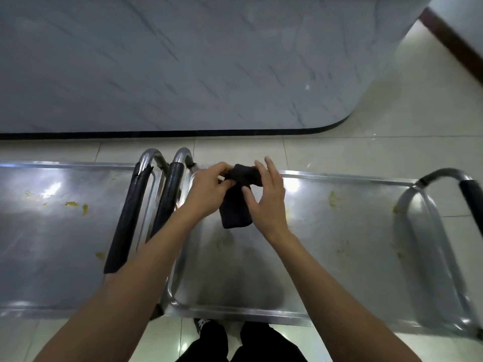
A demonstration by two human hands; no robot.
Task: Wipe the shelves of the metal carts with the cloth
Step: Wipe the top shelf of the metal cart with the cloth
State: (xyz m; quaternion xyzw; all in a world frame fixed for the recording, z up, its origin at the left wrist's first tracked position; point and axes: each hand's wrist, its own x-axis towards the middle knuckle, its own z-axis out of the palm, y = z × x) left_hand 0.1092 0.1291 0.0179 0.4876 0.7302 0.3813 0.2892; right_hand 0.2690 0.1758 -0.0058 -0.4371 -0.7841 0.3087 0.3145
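Note:
Two metal carts stand side by side below me. The right cart's top shelf (339,239) carries yellowish smears; the left cart's shelf (52,231) is stained too. A dark folded cloth (236,207) hangs above the right shelf, held between both hands. My left hand (209,189) pinches its upper left part. My right hand (266,197) grips it with thumb and forefinger while the other fingers are spread. The cloth's lower end dangles free over the shelf.
Black-padded cart handles (125,223) (167,197) rise between the carts, another handle (473,197) at far right. A grey marbled counter (183,61) lies beyond the carts. Pale floor tiles (405,126) surround them; my dark trousers (243,343) show at the bottom.

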